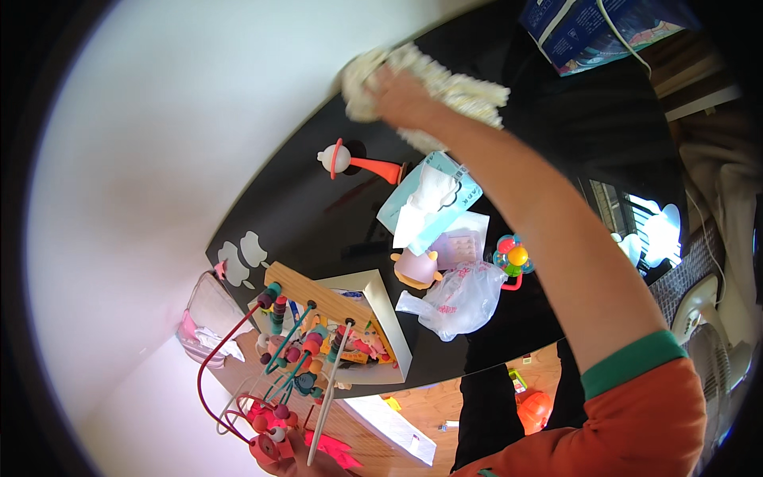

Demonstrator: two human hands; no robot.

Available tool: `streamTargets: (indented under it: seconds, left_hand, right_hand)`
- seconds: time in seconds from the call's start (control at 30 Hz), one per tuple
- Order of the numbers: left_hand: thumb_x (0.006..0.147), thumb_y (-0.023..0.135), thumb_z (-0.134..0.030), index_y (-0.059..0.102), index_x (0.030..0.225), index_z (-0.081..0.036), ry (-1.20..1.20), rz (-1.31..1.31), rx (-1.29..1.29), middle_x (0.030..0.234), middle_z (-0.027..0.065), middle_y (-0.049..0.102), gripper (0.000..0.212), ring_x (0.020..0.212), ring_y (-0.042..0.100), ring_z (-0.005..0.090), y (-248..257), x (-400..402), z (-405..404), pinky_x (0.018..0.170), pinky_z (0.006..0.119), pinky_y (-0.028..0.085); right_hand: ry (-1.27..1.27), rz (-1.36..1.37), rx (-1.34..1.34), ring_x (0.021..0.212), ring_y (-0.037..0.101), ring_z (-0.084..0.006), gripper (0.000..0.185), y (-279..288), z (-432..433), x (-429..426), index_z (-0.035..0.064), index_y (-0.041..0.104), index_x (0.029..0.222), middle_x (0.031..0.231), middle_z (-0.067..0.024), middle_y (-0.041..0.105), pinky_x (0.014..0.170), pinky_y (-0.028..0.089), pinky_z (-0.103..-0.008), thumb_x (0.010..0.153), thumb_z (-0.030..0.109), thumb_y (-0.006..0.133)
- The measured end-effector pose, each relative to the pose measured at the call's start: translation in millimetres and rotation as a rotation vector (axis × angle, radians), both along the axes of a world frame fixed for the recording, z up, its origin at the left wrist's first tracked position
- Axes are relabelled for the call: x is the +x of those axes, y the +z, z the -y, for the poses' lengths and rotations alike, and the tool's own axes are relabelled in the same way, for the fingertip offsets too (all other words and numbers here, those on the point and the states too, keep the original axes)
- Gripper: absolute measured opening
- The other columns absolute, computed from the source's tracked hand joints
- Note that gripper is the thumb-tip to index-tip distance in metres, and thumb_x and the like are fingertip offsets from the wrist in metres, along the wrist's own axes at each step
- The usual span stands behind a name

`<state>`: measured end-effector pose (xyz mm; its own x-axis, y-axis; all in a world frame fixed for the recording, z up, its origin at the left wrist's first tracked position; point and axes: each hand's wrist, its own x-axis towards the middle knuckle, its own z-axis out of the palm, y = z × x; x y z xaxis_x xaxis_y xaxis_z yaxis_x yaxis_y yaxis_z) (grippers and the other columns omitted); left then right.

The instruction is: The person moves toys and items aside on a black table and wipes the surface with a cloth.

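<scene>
My right hand (400, 95) presses a cream, fringed cloth (456, 95) onto the black glossy tabletop (286, 197), at its far edge by the white wall. At the bottom, my left hand (307, 459) holds a bead maze toy (316, 292) with a wooden base and coloured wires, tilted above an open white box (393, 334) of small toys. An orange and white toy (369, 167) lies below the cloth. Beside it are a tissue pack (411, 200), a lilac and yellow toy (416, 268), a clear plastic bag (462, 301) and a flower-shaped rattle (512, 256).
A blue printed box or bag (596, 36) with a white cord stands at the upper right. A fan (706, 352) is at the right edge. A fabric bin (205, 316) stands past the table's left corner. An orange toy (534, 410) lies on the wooden floor near my legs.
</scene>
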<state>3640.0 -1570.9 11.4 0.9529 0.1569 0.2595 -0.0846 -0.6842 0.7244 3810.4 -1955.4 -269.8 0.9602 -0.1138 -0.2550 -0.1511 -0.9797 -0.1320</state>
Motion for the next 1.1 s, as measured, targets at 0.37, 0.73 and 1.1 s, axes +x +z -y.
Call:
streamTargets:
  seconds: [0.37, 0.73, 1.1]
  left_hand:
    - [0.084, 0.055, -0.004, 0.040, 0.127, -0.003, -0.261, 0.004, -0.206, 0.123, 0.0167, 0.049, 0.045, 0.102, 0.058, 0.0287, -3, 31, 35, 0.078, 0.034, 0.054]
    - [0.076, 0.061, 0.008, 0.043, 0.115, 0.000, -0.657, 0.091, -0.207, 0.108, 0.0134, 0.057, 0.044, 0.092, 0.059, 0.0190, -23, 101, 195, 0.074, 0.030, 0.054]
    - [0.077, 0.068, 0.001, 0.045, 0.096, -0.002, -0.898, -0.131, -0.290, 0.086, 0.0063, 0.057, 0.030, 0.076, 0.058, 0.0098, -135, 117, 352, 0.065, 0.022, 0.047]
  right_hand:
    - [-0.588, 0.146, -0.007, 0.139, 0.013, -0.0298, 0.057, -35, 97, -104, 0.0167, 0.021, 0.144, 0.150, -0.0135, 0.014, 0.111, 0.014, -0.0440, 0.094, 0.038, 0.038]
    - [-0.884, 0.031, -0.039, 0.139, 0.014, -0.0280, 0.062, -23, 81, -386, 0.0198, 0.023, 0.143, 0.149, -0.0131, 0.017, 0.111, 0.016, -0.0431, 0.090, 0.035, 0.050]
    - [-0.994, 0.005, -0.102, 0.138, 0.014, -0.0303, 0.063, -18, 74, -432, 0.0173, 0.021, 0.143, 0.148, -0.0140, 0.016, 0.111, 0.015, -0.0459, 0.089, 0.036, 0.047]
